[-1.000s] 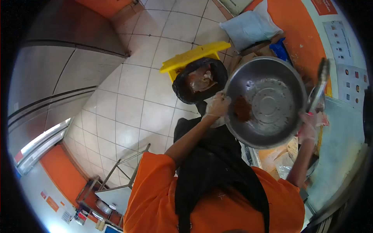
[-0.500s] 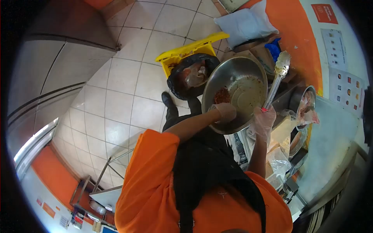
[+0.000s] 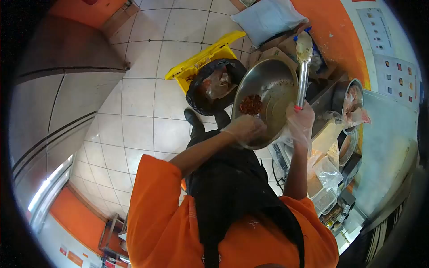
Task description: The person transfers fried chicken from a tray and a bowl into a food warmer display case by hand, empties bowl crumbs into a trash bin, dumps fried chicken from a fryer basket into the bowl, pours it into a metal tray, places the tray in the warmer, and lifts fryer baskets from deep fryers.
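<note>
1. Head cam, risk: bowl (image 3: 282, 99) is leaning between both hands, just beside lined bin (image 3: 200, 99); if grip slips, red bits (image 3: 251, 104) could be spilling on floor (image 3: 138, 100).
2. L hand (image 3: 246, 128): curling at bowl's lower rim; blurred, can't tell if gripping.
3. R hand (image 3: 300, 121): closing tight round tongs (image 3: 303, 80), w/ bowl's R rim alongside.

Left hand (image 3: 246, 128) blurred in outline; wall sheet print (image 3: 399, 80) too small to read

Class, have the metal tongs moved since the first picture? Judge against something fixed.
Yes: the tongs have moved leftward in view, away from the lower wall sheet, nearer the yellow bin.
</note>
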`<state>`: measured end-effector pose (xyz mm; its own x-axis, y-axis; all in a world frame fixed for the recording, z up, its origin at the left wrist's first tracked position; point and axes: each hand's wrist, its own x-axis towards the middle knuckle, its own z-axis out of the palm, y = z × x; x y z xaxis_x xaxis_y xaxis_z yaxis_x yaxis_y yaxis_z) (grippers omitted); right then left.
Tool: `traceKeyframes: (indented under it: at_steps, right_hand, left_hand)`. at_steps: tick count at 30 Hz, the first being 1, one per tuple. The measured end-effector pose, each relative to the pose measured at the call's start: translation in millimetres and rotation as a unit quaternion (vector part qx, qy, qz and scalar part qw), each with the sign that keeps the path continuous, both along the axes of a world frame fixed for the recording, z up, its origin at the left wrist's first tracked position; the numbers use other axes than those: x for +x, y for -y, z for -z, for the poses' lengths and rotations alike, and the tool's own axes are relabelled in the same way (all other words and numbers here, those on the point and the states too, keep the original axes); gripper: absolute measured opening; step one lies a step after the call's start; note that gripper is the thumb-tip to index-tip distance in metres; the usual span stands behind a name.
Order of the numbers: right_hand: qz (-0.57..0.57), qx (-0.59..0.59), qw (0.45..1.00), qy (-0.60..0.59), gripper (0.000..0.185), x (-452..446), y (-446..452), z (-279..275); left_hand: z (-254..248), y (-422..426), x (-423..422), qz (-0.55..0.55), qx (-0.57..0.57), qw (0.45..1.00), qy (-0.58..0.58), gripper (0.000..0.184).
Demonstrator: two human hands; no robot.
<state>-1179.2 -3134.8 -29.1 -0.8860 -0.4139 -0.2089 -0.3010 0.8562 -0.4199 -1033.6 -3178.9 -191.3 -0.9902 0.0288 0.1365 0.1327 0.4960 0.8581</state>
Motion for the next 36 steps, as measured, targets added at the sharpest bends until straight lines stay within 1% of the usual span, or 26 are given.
traceKeyframes:
  at_steps: [1, 3, 4, 6, 7, 8, 11, 12, 14, 15, 16, 17, 18, 19, 21, 22, 23, 24, 25, 26, 28, 31, 32, 33, 36]
  right_hand:
    - [-0.002, 0.026, 1.0, 0.002, 0.017, -5.1, 7.0, 5.4]
    - [-0.013, 0.029, 0.999, 0.017, 0.023, -16.7, 12.3, 32.7]
    - [-0.022, 0.03, 0.999, 0.025, 0.026, -20.6, 13.7, 51.6]
    - [-0.048, -0.093, 0.994, 0.01, 0.019, -22.7, 13.2, 100.3]
    - [-0.056, -0.115, 0.992, 0.014, 0.017, -8.9, 26.3, 90.3]
    - [-0.064, -0.138, 0.988, 0.019, 0.015, 4.8, 39.4, 80.4]
    - [-0.07, -0.078, 0.994, 0.03, 0.016, 2.3, 54.9, 96.1]
    - [-0.055, -0.088, 0.993, 0.057, 0.02, 1.0, 55.0, 92.7]
    - [-0.022, -0.11, 0.988, 0.106, 0.028, -6.6, 55.3, 76.7]
    - [0.004, -0.139, 0.983, 0.123, 0.026, -9.0, 55.0, 65.3]
    - [0.03, -0.17, 0.975, 0.139, 0.024, -10.6, 52.4, 51.9]
    - [0.059, -0.2, 0.966, 0.155, 0.023, -14.6, 49.5, 43.9]
    - [0.056, -0.199, 0.963, 0.173, 0.021, -26.1, 40.6, 42.9]
    - [0.082, -0.186, 0.961, 0.187, 0.021, -21.8, 30.7, 35.9]
    - [0.108, -0.182, 0.956, 0.202, 0.022, -24.3, 30.7, 13.3]
    - [0.152, -0.159, 0.958, 0.186, 0.023, -24.0, 29.6, 6.5]
    - [0.171, -0.141, 0.958, 0.183, 0.023, -18.7, 13.6, -0.8]
    - [0.184, -0.135, 0.957, 0.179, 0.023, -18.9, 8.0, -4.7]
    - [0.193, -0.138, 0.956, 0.174, 0.023, -25.6, 10.6, -5.2]
    - [0.196, -0.153, 0.955, 0.161, 0.029, -32.6, -3.3, 5.1]
    - [0.228, -0.149, 0.948, 0.166, 0.029, -34.1, -20.3, 5.9]
    - [0.246, -0.148, 0.945, 0.159, 0.028, -48.3, -22.3, 1.2]
    - [0.252, -0.141, 0.944, 0.158, 0.027, -49.2, -26.3, 0.1]
    - [0.255, -0.151, 0.942, 0.159, 0.028, -50.2, -30.0, -0.5]
    - [0.251, -0.168, 0.94, 0.157, 0.03, -58.9, -27.7, -3.7]
  left_hand:
    - [-15.7, 2.3, 7.9, -0.027, 0.084, 0.995, 0.036, 0.022]
    - [-46.6, 8.0, 20.4, -0.087, 0.245, 0.961, 0.099, 0.025]
    - [-67.9, 7.0, 18.9, -0.178, 0.293, 0.939, 0.033, 0.026]
    - [-47.0, -7.0, 8.1, -0.266, 0.232, 0.934, 0.052, 0.025]
    - [-37.3, -12.6, 6.2, -0.309, 0.202, 0.927, 0.062, 0.025]
    - [-35.5, -14.0, 8.3, -0.34, 0.176, 0.918, 0.107, 0.022]
    - [-12.6, -2.6, 8.1, -0.402, 0.158, 0.901, 0.042, 0.017]
    - [17.3, -0.6, 8.3, -0.38, 0.14, 0.91, 0.085, 0.017]
    - [42.1, 28.0, 19.9, -0.431, 0.105, 0.891, 0.093, 0.029]
    - [54.2, 42.6, 25.7, -0.456, 0.089, 0.88, 0.098, 0.035]
    - [52.1, 58.8, 30.7, -0.487, 0.135, 0.855, 0.116, 0.043]
    - [68.7, 68.3, 32.0, -0.504, 0.152, 0.835, 0.158, 0.045]
    - [88.4, 82.8, 31.3, -0.504, 0.143, 0.829, 0.195, 0.045]
    - [108.2, 91.6, 34.1, -0.503, 0.132, 0.822, 0.23, 0.045]
    - [184.4, 98.9, 31.2, -0.498, -0.047, 0.847, 0.18, 0.048]
    - [184.7, 89.7, 36.7, -0.507, -0.048, 0.84, 0.188, 0.05]
    - [182.8, 81.4, 42.2, -0.515, -0.05, 0.833, 0.197, 0.051]
    - [138.2, 94.0, 48.2, -0.546, 0.021, 0.807, 0.224, 0.053]
    - [115.4, 114.5, 45.4, -0.575, 0.088, 0.777, 0.242, 0.055]
    - [122.6, 115.6, 48.9, -0.578, 0.093, 0.769, 0.255, 0.055]
    - [142.1, 118.4, 56.3, -0.584, 0.1, 0.755, 0.28, 0.056]
    - [115.5, 121.6, 62.0, -0.543, 0.18, 0.783, 0.243, 0.057]
    - [128.1, 122.5, 62.4, -0.536, 0.091, 0.812, 0.214, 0.059]
    - [139.1, 118.8, 62.1, -0.53, 0.091, 0.816, 0.212, 0.059]
    - [146.9, 121.5, 53.6, -0.532, 0.081, 0.816, 0.213, 0.062]
